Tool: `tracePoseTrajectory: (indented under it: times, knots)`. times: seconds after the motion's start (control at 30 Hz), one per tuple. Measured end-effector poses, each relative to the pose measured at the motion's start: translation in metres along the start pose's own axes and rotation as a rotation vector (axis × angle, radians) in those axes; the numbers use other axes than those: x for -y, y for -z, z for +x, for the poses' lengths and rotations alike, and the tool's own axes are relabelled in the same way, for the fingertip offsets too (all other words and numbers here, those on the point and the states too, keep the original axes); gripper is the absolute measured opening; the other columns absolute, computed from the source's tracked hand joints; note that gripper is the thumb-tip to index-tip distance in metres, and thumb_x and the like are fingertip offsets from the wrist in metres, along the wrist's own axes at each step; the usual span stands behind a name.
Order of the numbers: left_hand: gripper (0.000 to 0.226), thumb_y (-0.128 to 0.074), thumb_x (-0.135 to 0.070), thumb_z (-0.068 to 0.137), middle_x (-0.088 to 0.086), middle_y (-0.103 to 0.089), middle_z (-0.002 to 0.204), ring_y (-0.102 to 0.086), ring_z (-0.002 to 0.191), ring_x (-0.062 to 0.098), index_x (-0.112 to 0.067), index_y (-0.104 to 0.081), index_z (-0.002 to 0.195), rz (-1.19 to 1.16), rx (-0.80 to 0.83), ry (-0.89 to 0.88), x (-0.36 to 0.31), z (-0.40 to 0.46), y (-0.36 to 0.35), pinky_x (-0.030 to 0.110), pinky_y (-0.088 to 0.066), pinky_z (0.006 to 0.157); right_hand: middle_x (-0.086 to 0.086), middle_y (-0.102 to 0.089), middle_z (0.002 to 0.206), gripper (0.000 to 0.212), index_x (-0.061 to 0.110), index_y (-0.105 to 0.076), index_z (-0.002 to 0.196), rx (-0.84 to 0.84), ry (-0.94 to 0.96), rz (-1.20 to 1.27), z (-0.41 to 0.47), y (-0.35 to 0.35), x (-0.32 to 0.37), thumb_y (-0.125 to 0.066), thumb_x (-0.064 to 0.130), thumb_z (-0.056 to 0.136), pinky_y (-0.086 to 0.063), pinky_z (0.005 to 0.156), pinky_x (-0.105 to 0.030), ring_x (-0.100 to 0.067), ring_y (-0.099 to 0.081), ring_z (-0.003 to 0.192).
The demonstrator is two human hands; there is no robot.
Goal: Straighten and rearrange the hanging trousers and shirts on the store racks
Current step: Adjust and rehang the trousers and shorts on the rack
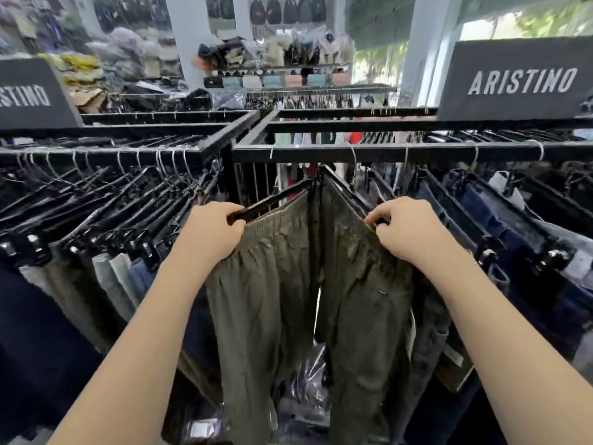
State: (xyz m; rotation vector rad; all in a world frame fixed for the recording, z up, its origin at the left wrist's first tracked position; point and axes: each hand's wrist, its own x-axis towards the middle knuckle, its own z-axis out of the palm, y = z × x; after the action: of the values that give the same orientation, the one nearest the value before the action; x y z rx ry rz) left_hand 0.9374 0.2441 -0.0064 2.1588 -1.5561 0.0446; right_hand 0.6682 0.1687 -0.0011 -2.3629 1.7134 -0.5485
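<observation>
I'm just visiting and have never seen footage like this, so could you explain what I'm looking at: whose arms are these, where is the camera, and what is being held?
There is no machine here. A person wears one wide-angle camera on the head, so the view looks forward and down along their two bare arms. That is also why the edges look bent.

The place is a clothing store. Black metal rails carry rows of trousers on black clip hangers; jeans hang to the right, and dark and pale trousers to the left. A sign reading ARISTINO stands on the rack.

The left hand grips the hanger end of one pair of olive-green trousers. The right hand pinches the waistband of a second olive pair. The two pairs are spread apart, with a gap between them.
</observation>
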Motion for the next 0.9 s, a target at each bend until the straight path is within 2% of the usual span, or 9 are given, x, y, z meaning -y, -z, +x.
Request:
tracePoseTrajectory:
  times: [0.13, 0.23, 0.3, 0.4, 0.47, 0.53, 0.63, 0.77, 0.9]
  knots:
    - [0.042, -0.057, -0.037, 0.094, 0.006, -0.068, 0.113, -0.054, 0.058, 0.006, -0.026, -0.056, 0.135, -0.086, 0.045, 0.044, -0.002, 0.000, -0.008, 0.019, -0.042, 0.055, 0.012, -0.056, 0.062, 0.028, 0.020, -0.075, 0.098, -0.026, 0.003, 0.004, -0.003, -0.004, 0.011, -0.048, 0.015, 0.095, -0.047, 0.062, -0.020, -0.018, -0.053, 0.062]
    - [0.047, -0.048, -0.048, 0.096, 0.005, -0.064, 0.121, -0.062, 0.088, 0.018, -0.019, -0.059, 0.131, -0.170, 0.042, -0.008, -0.020, -0.015, -0.014, 0.021, -0.042, 0.073, -0.006, -0.056, 0.060, 0.042, 0.012, -0.056, 0.070, -0.051, 0.000, -0.003, -0.004, -0.010, 0.022, -0.039, 0.033, 0.103, -0.048, 0.068, -0.033, -0.032, -0.056, 0.068]
    - [0.049, -0.033, -0.051, 0.099, 0.003, -0.064, 0.100, -0.058, 0.092, 0.026, -0.014, -0.061, 0.114, -0.296, 0.121, -0.039, -0.036, -0.024, -0.024, 0.025, -0.039, 0.079, -0.003, -0.049, 0.059, 0.049, 0.014, -0.044, 0.063, -0.107, 0.025, 0.021, -0.005, -0.014, 0.031, -0.034, 0.038, 0.104, -0.046, 0.073, -0.037, -0.030, -0.053, 0.071]
    - [0.064, -0.032, -0.067, 0.090, 0.001, -0.058, 0.122, -0.059, 0.103, 0.029, -0.022, -0.055, 0.129, -0.926, 0.364, 0.215, -0.051, -0.018, -0.040, 0.039, -0.057, 0.071, -0.004, -0.063, 0.071, 0.051, 0.011, -0.060, 0.074, -0.182, 0.109, 0.138, -0.004, -0.016, 0.053, -0.036, 0.048, 0.102, -0.042, 0.070, -0.034, -0.025, -0.057, 0.076]
    - [0.063, -0.031, -0.067, 0.091, 0.001, -0.055, 0.131, -0.063, 0.099, 0.029, -0.028, -0.053, 0.134, -1.153, 0.426, 0.288, -0.053, -0.012, -0.047, 0.044, -0.059, 0.066, 0.006, -0.067, 0.084, 0.042, 0.024, -0.067, 0.085, -0.097, 0.119, 0.239, -0.004, -0.015, 0.068, -0.043, 0.056, 0.097, -0.040, 0.072, -0.028, -0.015, -0.057, 0.084]
    - [0.056, -0.028, -0.060, 0.097, -0.001, -0.058, 0.128, -0.066, 0.088, 0.027, -0.028, -0.051, 0.137, -1.235, 0.487, 0.254, -0.054, -0.011, -0.047, 0.046, -0.059, 0.070, 0.012, -0.066, 0.100, 0.025, 0.037, -0.068, 0.105, 0.015, 0.117, 0.213, -0.003, -0.017, 0.073, -0.055, 0.053, 0.092, -0.039, 0.076, -0.020, -0.008, -0.057, 0.095]
    - [0.046, -0.031, -0.047, 0.101, 0.002, -0.062, 0.122, -0.067, 0.084, 0.027, -0.022, -0.054, 0.133, -1.307, 0.583, 0.230, -0.044, -0.004, -0.045, 0.044, -0.057, 0.074, 0.009, -0.067, 0.120, 0.031, 0.039, -0.064, 0.123, 0.004, 0.134, 0.125, -0.003, -0.019, 0.066, -0.060, 0.030, 0.093, -0.034, 0.085, -0.016, -0.007, -0.056, 0.105]
    - [0.042, -0.029, -0.032, 0.105, 0.010, -0.063, 0.110, -0.065, 0.078, 0.027, -0.005, -0.057, 0.120, -1.307, 0.481, 0.356, -0.020, 0.008, -0.047, 0.043, -0.054, 0.072, 0.002, -0.063, 0.129, 0.034, 0.043, -0.062, 0.124, 0.020, 0.062, 0.130, -0.003, -0.013, 0.058, -0.058, 0.027, 0.094, -0.042, 0.087, -0.023, -0.018, -0.060, 0.103]
    - [0.042, -0.031, -0.032, 0.105, 0.010, -0.067, 0.092, -0.065, 0.070, 0.027, -0.005, -0.062, 0.097, -1.204, 0.362, 0.456, -0.002, 0.018, -0.058, 0.040, -0.055, 0.066, 0.000, -0.061, 0.131, 0.032, 0.047, -0.062, 0.121, 0.065, 0.038, 0.172, 0.000, -0.014, 0.054, -0.060, 0.031, 0.093, -0.043, 0.088, -0.025, -0.021, -0.059, 0.113]
